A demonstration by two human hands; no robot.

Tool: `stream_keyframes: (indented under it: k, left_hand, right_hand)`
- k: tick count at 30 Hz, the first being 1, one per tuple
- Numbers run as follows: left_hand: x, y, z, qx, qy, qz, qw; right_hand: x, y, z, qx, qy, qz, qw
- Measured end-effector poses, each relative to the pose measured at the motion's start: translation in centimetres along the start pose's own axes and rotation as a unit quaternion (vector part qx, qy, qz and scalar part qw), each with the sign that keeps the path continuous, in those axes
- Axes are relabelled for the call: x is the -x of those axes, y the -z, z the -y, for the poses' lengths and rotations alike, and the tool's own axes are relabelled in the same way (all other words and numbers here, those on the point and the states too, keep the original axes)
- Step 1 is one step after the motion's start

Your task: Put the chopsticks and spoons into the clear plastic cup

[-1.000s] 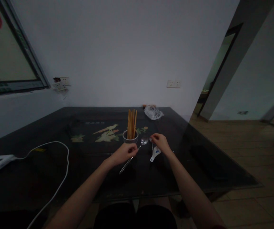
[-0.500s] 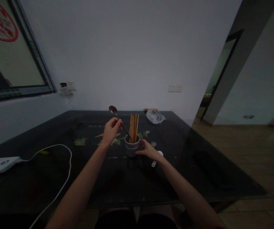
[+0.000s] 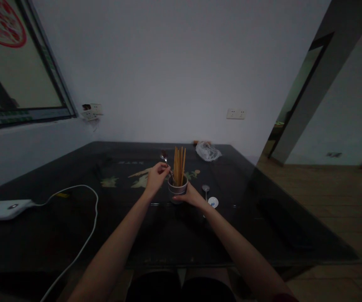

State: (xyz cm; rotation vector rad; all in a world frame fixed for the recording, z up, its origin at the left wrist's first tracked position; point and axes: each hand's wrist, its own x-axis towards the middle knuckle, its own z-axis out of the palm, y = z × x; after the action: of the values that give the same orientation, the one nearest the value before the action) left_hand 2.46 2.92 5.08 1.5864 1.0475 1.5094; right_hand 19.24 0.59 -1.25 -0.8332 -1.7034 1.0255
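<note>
A small white cup (image 3: 177, 187) full of upright wooden chopsticks (image 3: 178, 164) stands in the middle of the dark table (image 3: 55, 235). My left hand (image 3: 157, 175) pinches a metal spoon (image 3: 164, 157) whose handle goes down into the cup, bowl end up. My right hand (image 3: 189, 196) is wrapped round the cup's right side at table level. Just right of that hand lie a second metal spoon (image 3: 205, 189) and a white ceramic spoon (image 3: 212, 203) with a blue mark.
A white device (image 3: 1, 209) with a looping white cable (image 3: 88, 222) lies at the left. A crumpled clear plastic bag (image 3: 209, 152) sits at the far edge by the wall. The table's right edge borders wooden floor (image 3: 325, 201). A framed picture (image 3: 14, 75) hangs left.
My left hand lifted the metal spoon from the table, swung it up and lowered its handle into the cup. My right hand left the white spoon and took hold of the cup.
</note>
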Motion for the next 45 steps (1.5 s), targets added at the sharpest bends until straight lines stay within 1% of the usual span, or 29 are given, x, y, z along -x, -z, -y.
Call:
stream_keyframes:
  k: [4, 6, 10, 12, 16, 21, 27, 34, 41, 45]
  left_hand:
    - [0.0, -0.1, 0.6, -0.029, -0.007, 0.002, 1.0]
    - [0.1, -0.1, 0.9, -0.05, -0.016, 0.005, 0.999]
    - [0.2, -0.3, 1.0, -0.125, -0.039, 0.008, 0.991]
    - [0.3, -0.3, 1.0, -0.138, -0.043, 0.011, 0.989]
    - [0.4, -0.5, 0.8, -0.112, -0.033, 0.022, 0.993]
    - [0.5, -0.6, 0.8, -0.081, -0.01, 0.012, 0.997]
    - [0.4, -0.6, 1.1, -0.085, -0.022, 0.006, 0.996]
    - [0.4, -0.6, 1.3, -0.083, -0.008, 0.009, 0.996]
    - [0.6, -0.6, 1.1, -0.065, 0.006, 0.016, 0.998]
    - [0.5, -0.6, 0.9, -0.081, -0.019, 0.01, 0.996]
  right_hand:
    - [0.0, -0.1, -0.6, -0.023, -0.017, -0.016, 0.999]
    - [0.0, -0.2, -0.7, -0.021, -0.021, -0.024, 0.999]
    - [0.1, -0.2, -0.7, -0.013, -0.039, -0.041, 0.998]
    - [0.2, -0.2, -0.6, -0.009, -0.041, -0.044, 0.998]
    - [0.2, 0.0, -1.0, -0.013, -0.036, -0.034, 0.999]
    - [0.2, 0.0, -1.3, -0.002, -0.053, -0.039, 0.998]
    - [0.3, -0.1, -0.4, -0.003, -0.054, -0.038, 0.998]
    - [0.2, 0.0, -1.1, -0.013, -0.044, -0.027, 0.999]
    - [0.2, 0.1, -1.1, -0.006, -0.051, -0.023, 0.998]
    - [0.2, 0.1, -1.2, -0.01, -0.052, -0.022, 0.998]
